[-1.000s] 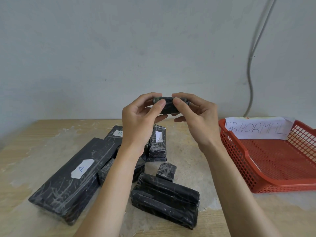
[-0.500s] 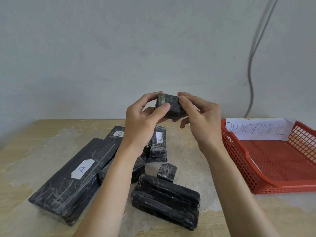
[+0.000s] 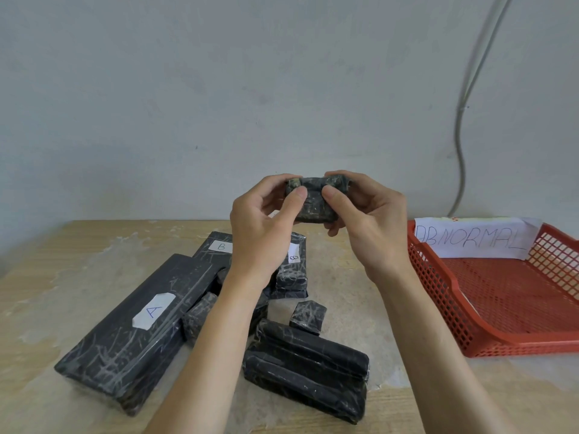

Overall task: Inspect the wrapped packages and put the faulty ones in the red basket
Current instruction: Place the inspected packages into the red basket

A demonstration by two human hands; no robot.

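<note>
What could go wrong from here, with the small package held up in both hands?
1. The small package is pinched between the left hand and right hand above the pile of packages; a slip might drop it among them.
2. Both thumbs cover part of its wrap, so a fault there might go unseen.

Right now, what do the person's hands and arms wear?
Nothing shows. The left hand and right hand are ungloved, no rings showing; the left forearm and right forearm run bare to the frame's edge, with no sleeve, watch or band.
</note>
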